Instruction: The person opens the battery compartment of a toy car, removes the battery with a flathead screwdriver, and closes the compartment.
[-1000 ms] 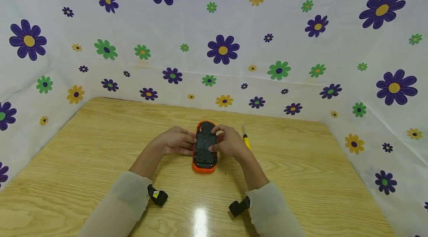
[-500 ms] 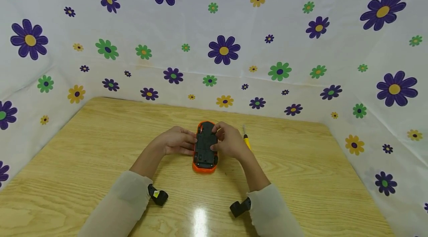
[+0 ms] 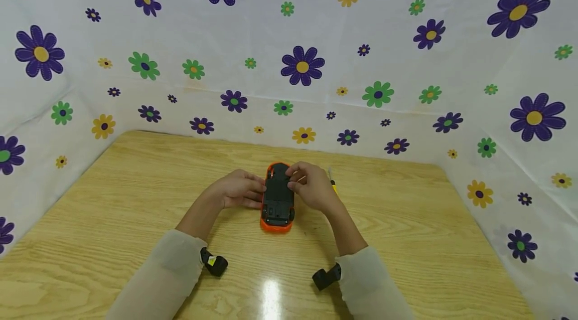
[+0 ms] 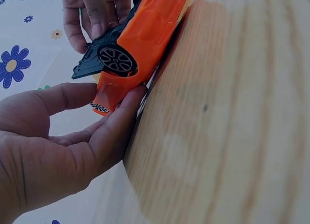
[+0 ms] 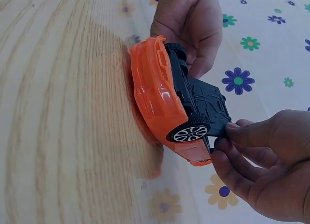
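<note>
An orange toy car (image 3: 275, 228) lies upside down on the table, its black underside facing up. My left hand (image 3: 240, 189) holds the orange body (image 4: 155, 28) at its side, thumb on one face and fingers beneath. On the other side my right hand (image 3: 313, 187) pinches the edge of the black chassis plate (image 5: 209, 98) between thumb and fingertips. In both wrist views one part of that plate stands tilted up out of the orange body. A spoked wheel (image 5: 190, 134) shows beside the raised part. The inside of the body is hidden.
A screwdriver with a yellow and black handle (image 3: 333, 185) lies just behind the right hand, partly covered by it. White cloth (image 3: 253, 24) with printed flowers hangs round the back and sides of the wooden table (image 3: 135, 184).
My right hand has shifted slightly up and away, its thumb sliding along the edge, and the chassis plate has tilted up with it. The left hand stays in place on the car.
</note>
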{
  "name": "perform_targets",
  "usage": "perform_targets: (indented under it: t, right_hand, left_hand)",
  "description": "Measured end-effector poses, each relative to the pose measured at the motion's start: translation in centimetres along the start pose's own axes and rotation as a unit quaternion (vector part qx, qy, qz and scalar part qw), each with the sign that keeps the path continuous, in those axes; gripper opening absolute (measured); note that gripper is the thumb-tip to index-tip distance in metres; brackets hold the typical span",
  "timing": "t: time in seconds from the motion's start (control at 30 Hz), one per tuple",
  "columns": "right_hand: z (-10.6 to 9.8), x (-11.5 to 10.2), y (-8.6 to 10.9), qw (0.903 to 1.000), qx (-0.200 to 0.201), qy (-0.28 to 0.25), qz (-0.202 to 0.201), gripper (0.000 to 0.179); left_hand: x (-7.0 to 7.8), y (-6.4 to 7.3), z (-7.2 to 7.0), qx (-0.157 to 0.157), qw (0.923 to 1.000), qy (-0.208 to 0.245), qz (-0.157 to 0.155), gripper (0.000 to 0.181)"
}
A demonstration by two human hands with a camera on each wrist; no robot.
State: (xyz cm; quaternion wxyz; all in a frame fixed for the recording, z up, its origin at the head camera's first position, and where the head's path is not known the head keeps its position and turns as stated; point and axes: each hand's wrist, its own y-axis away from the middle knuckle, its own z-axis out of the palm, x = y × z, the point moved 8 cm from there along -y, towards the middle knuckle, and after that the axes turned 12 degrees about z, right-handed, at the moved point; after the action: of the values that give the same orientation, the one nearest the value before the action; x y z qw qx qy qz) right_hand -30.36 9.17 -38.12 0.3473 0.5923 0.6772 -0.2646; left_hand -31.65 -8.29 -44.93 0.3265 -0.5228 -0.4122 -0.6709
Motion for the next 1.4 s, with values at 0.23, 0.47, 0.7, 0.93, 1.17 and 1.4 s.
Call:
perform_targets:
  t: [0.23,0.47,0.7,0.93,1.17,1.4]
  right_hand:
    - [0.2,-0.5,-0.1,0.9996,0.013,-0.006,-0.025,0.019]
    - [0.3,-0.8,-0.1,0.9993,0.016,-0.011,-0.031,0.018]
    - [-0.5,-0.4,-0.3,0.9991,0.022,-0.023,-0.027,0.019]
    - [-2.8,0.2,-0.3,0.9972,0.035,-0.058,-0.031,0.021]
    - [-5.1,1.9,-0.7,0.9965,0.056,-0.063,-0.004,0.021]
    - [-6.6,3.1,-1.7,0.9978,0.062,-0.021,0.015,0.023]
  left_hand:
    - [0.2,0.1,0.2,-0.012,0.9999,-0.007,0.007,0.043]
    - [0.3,0.1,0.0,-0.009,0.9999,-0.01,0.003,0.042]
    - [0.1,0.3,-0.2,-0.003,0.9999,-0.011,-0.003,0.045]
    - [0.1,0.3,-0.2,0.0,0.9999,-0.01,0.003,0.048]
    - [0.0,0.1,0.0,-0.005,0.9999,-0.011,0.005,0.049]
    - [0.1,0.2,0.2,-0.002,1.0,-0.008,0.003,0.048]
